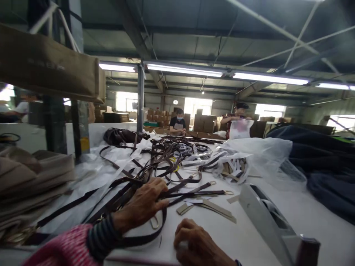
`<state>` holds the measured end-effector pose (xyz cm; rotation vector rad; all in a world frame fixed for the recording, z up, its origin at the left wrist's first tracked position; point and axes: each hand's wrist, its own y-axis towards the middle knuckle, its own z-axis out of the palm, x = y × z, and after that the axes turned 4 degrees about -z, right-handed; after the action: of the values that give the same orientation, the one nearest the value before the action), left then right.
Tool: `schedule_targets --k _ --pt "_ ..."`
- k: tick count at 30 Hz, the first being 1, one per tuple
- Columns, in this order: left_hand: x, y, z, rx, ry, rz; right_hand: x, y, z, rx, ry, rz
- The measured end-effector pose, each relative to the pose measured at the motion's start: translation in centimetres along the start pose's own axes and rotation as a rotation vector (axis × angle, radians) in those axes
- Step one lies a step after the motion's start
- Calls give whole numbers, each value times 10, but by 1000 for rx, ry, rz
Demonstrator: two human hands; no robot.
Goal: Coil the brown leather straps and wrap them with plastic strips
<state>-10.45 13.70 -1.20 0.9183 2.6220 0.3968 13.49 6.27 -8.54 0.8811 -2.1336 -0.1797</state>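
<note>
My left hand (146, 199) lies over a bundle of dark brown straps (124, 195), its thumb apart from the fingers. A strap loop with a metal ring (154, 222) curves out below that hand. Near the front edge, my right hand (195, 242) is closed, with fingers curled in and slightly blurred; anything inside them is hidden. Between the hands and the far pile lie flat beige strips (208, 208). Several strap ends with metal clasps (229, 192) point right.
A pale grey machine housing (266, 218) stands at right, with a brown thread spool (307, 251) before it. Clear plastic bags (257, 155) and dark fabric (327, 170) lie behind. Folded brown fabric (36, 181) is stacked at left. Two people (177, 123) work beyond the table.
</note>
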Motion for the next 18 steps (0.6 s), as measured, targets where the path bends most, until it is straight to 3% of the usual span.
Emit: schedule_targets --k 2,4,8,13,18 --pt "-1 43 29 95 100 44 -5 7 -9 33 25 -4" --pt "5 69 56 133 138 57 -9 18 -20 20 0 1" --pt "23 78 93 144 152 71 -28 58 -52 -144 -240 70" --pt "32 70 100 177 82 74 -89 136 -91 -237 -712 230" --pt "36 81 106 246 117 20 -156 187 -111 -189 -851 396"
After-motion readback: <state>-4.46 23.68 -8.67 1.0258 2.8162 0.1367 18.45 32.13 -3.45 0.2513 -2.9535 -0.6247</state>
